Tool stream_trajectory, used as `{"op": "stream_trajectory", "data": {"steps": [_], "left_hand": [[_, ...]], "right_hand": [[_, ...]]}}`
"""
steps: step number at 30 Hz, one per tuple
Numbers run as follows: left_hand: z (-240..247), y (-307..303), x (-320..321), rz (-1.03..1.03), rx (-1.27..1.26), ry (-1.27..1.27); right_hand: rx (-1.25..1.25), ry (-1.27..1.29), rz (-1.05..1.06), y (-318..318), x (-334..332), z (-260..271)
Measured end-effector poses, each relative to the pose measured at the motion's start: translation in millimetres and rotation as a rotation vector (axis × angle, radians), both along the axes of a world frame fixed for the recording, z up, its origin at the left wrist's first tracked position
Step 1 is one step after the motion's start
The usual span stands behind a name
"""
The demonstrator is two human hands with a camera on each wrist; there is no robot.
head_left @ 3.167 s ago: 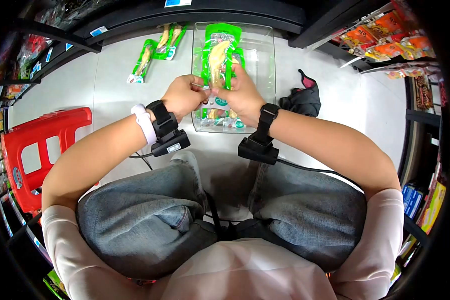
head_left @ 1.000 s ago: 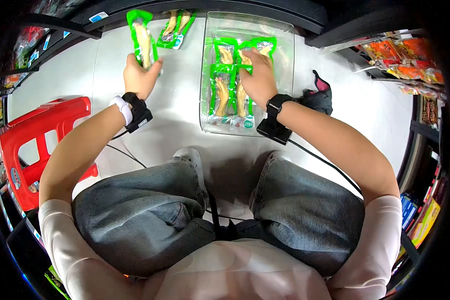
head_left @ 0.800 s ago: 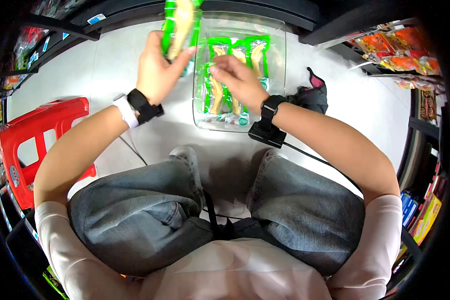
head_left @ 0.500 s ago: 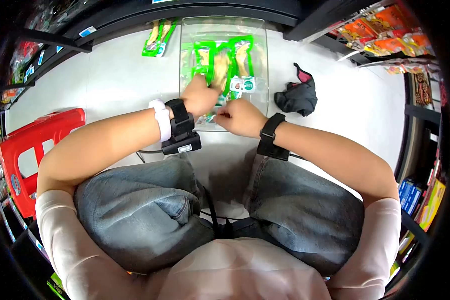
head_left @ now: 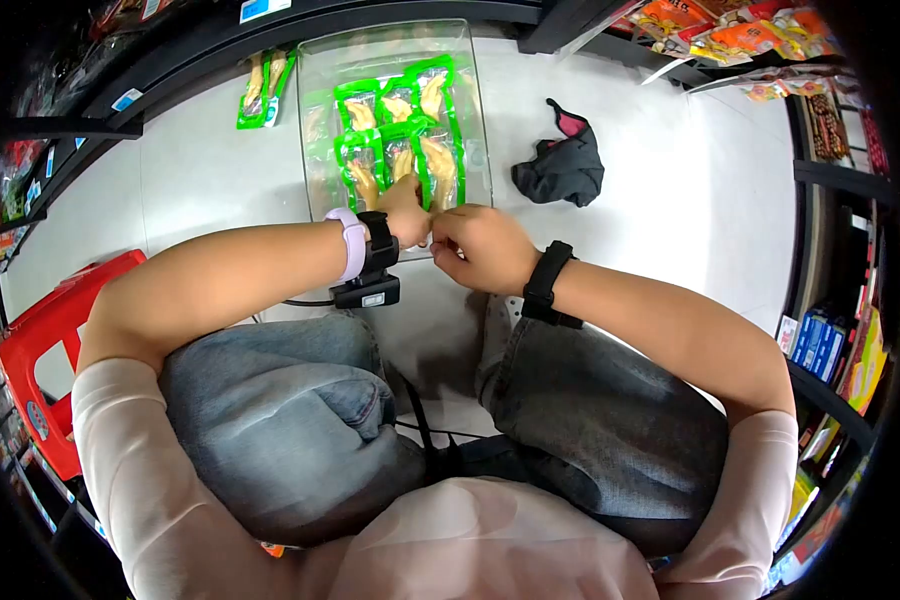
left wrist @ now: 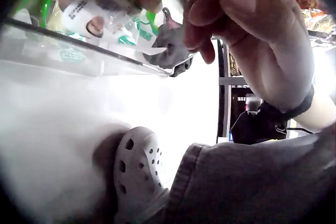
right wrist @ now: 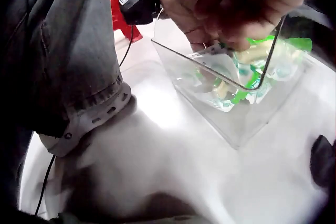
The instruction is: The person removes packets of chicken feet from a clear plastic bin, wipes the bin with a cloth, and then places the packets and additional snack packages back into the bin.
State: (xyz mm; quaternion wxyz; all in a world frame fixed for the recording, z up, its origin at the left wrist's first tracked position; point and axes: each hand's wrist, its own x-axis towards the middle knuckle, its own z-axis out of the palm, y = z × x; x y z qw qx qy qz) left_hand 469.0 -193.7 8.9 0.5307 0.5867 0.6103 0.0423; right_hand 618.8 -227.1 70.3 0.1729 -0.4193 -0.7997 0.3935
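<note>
A clear plastic box [head_left: 477,120] holds several green-edged vacuum packs in two rows, each with a pale yellow piece like a poultry foot. My left hand [head_left: 407,212] reaches over the near side of the box. It pinches the white-labelled lower end of a front-row vacuum pack [left wrist: 100,14], near the rim in the left wrist view. Beside it, my right hand [head_left: 488,248] hovers at the near right corner with loosely curled fingers and nothing visible in them. In the right wrist view more white and green packs [right wrist: 257,85] show through the box wall.
Two more green-edged packs [head_left: 266,88] lie on the floor left of the box. A dark cloth bag [head_left: 560,170] lies to its right. A red plastic stool [head_left: 50,385] stands at the left. Shelves with orange snack bags [head_left: 760,40] border the floor.
My left hand has brought a pack from the floor at the left into the front row. My right hand has drawn back from the packs to the near rim. The head view has shifted.
</note>
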Motion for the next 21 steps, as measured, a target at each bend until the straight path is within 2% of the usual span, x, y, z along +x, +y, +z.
{"op": "stream_trajectory", "data": {"steps": [1,2,3,5,6,7,8,9,11,13,15,17,18,19,21], "left_hand": [[-3,1,0,-0.061,0.022,0.039],[-65,0,-5,-0.128,-0.067,-0.205],[-55,0,-5,-0.125,-0.067,-0.204],[-22,0,-2,-0.363,-0.109,0.122],[-21,1,-6,-0.464,-0.105,0.113],[-20,0,-11,-0.459,-0.107,0.115],[-19,-2,-16,-0.458,-0.003,0.115],[-14,-2,-20,-0.456,0.1,0.114],[-5,8,-24,-0.368,0.04,0.062],[16,24,-28,-0.019,-0.168,-0.097],[43,52,-45,-0.006,-0.194,-0.375],[77,69,-59,0.189,-0.055,-0.477],[86,79,-67,0.306,0.02,-0.475],[91,88,-77,0.424,0.097,-0.471],[96,103,-107,0.49,0.179,-0.42]], "right_hand": [[0.0,-0.015,0.006,0,-1,-1],[0.0,-0.028,0.015,1,-2,-2],[0.001,-0.027,0.018,2,-3,-5],[0.022,-0.098,0.052,2,-5,-11],[0.022,-0.097,0.058,3,-7,-13],[0.012,-0.202,0.054,3,-9,-15],[0.003,-0.307,0.051,5,-11,-18],[0.004,-0.304,0.058,7,-14,-12],[-0.087,-0.459,0.109,14,-21,0],[-0.071,-0.471,0.112,17,-26,-20],[-0.056,-0.478,0.117,15,-34,-56],[0.24,-0.387,-0.22,12,-47,-92],[0.137,-0.432,-0.274,17,-53,-87],[0.14,-0.428,-0.263,32,-54,-73],[-0.704,-0.581,0.065,66,-49,-45]]}}
